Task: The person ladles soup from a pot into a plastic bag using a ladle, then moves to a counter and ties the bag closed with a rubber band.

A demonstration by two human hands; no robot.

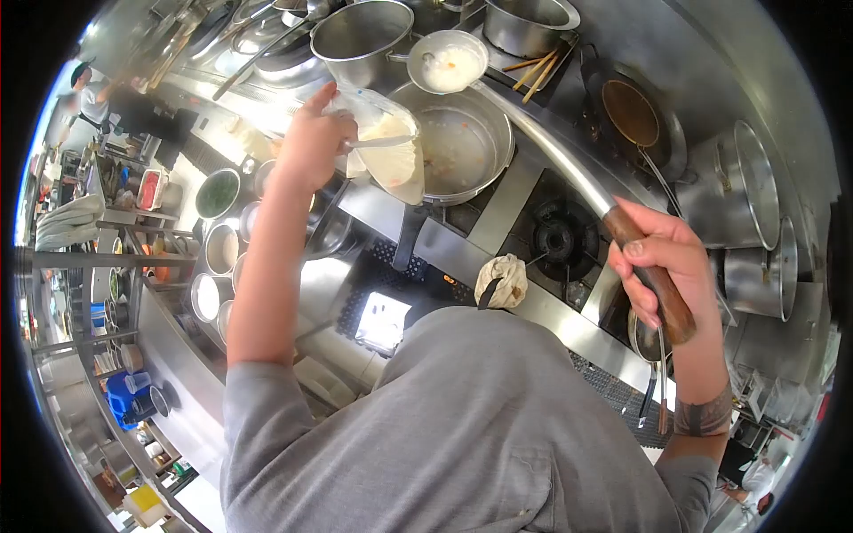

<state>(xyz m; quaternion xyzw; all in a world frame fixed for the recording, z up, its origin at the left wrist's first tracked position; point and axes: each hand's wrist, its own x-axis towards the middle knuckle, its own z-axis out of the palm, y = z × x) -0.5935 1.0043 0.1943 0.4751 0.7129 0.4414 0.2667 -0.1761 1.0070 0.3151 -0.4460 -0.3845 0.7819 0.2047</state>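
Note:
My left hand [318,138] is closed at the side of a clear plastic container [404,182] with a thick cream-coloured mass in it. A flat metal utensil [382,141], perhaps a spoon, lies across that mass near my fingers; its grip is hidden. The container tilts over the near left rim of a wide metal pot [458,147] with thin cloudy liquid and small bits at the bottom. In my right hand [662,262] is the wooden handle of a long ladle [555,151]. White liquid with an orange bit fills its bowl, above the pot's far rim.
An unlit burner [562,235] lies right of the pot, with a bundled cloth [502,282] at the stove's front edge. Behind stands a deep pot [362,40]. Pans and large pots [724,195] crowd the right. Several round containers [218,194] line the left. A person [91,98] stands far left.

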